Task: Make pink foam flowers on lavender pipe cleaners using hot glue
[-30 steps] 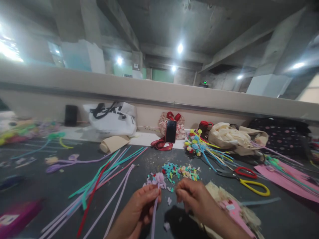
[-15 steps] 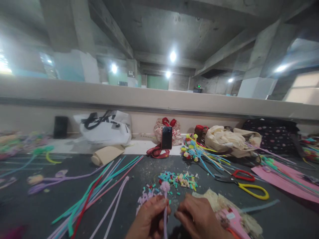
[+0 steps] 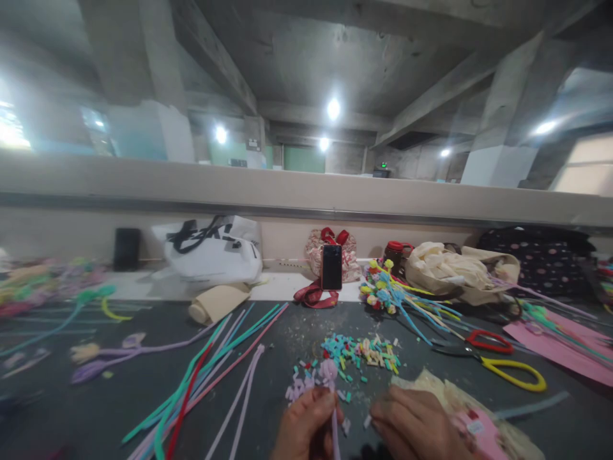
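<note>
My left hand (image 3: 309,421) is closed around a lilac pipe-cleaner stem (image 3: 334,428), held upright. At the stem's top sits a round lilac tuft (image 3: 328,370). My right hand (image 3: 414,418) is low over the black table, fingers curled together. A short pale lilac piece (image 3: 368,421) shows at its fingertips, seemingly pinched. Between the hands lies another lilac bit (image 3: 346,426). Just beyond my left hand is a heap of cut lilac pieces (image 3: 299,386), beside a pile of blue, green, cream and yellow pieces (image 3: 361,351).
Loose long pipe cleaners (image 3: 201,377) lie to the left. Scissors (image 3: 512,372) with red and yellow handles lie right, near a pink labelled tool (image 3: 483,433) on crumpled cream material (image 3: 445,390). A phone (image 3: 332,267) leans on a patterned pouch; finished-looking bunches (image 3: 383,287) lie nearby.
The view has shifted slightly, so the table things appear further right. My right hand has lowered toward the table, and a small lilac piece now shows at its fingertips. My left hand keeps the stem.
</note>
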Demonstrator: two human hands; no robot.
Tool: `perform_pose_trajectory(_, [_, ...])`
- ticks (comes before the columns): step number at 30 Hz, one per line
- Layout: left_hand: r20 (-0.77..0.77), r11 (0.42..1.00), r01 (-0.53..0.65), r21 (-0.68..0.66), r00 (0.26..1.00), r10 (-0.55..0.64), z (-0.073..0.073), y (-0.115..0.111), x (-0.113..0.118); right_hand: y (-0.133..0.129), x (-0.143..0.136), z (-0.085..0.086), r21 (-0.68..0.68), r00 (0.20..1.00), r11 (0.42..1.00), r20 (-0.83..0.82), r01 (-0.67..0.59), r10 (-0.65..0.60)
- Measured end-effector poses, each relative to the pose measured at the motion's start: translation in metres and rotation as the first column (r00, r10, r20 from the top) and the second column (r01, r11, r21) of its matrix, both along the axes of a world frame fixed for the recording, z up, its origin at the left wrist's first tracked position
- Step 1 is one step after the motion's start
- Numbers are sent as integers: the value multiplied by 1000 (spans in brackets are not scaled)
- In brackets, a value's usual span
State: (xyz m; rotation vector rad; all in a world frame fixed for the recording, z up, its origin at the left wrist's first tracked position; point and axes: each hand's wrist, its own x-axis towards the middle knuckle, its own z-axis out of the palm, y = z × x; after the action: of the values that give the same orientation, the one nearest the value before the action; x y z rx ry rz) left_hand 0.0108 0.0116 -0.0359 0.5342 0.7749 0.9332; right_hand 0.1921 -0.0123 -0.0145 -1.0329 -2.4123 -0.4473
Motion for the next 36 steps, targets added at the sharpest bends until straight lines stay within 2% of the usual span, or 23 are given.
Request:
perform_pose_trajectory(5, [-59, 997, -41, 68, 997, 45, 2, 0, -4, 0, -3, -2, -67, 998, 998, -59, 13, -17])
perform_pose_trajectory(10, [-49, 995, -81, 61, 995, 84, 9, -3, -2, 4, -7, -16, 115, 984, 991, -160, -64, 82])
perform_pose_trajectory(12, [-71, 995, -59, 81, 995, 64, 12, -6, 0, 6, -5, -20, 125, 981, 990, -173, -66, 87])
perform_pose_trajectory(17, [-159, 981, -56, 187, 984, 86, 15, -13, 5, 10, 8, -20, 37, 961, 999, -276, -19, 28])
perform_pose_trajectory(23, [-229, 978, -35, 208, 970, 84, 12, -13, 6, 13, 17, -12, -63, 934, 996, -357, -59, 33])
perform_pose_trajectory(31, [-173, 984, -38, 176, 982, 69, 14, -10, 2, 5, 16, 7, -275, 886, 960, -457, -57, -78])
perform_pose_trajectory(36, [-193, 982, -20, 189, 979, 57, 13, -9, 1, 4, 17, 10, -318, 885, 947, -451, -40, -114])
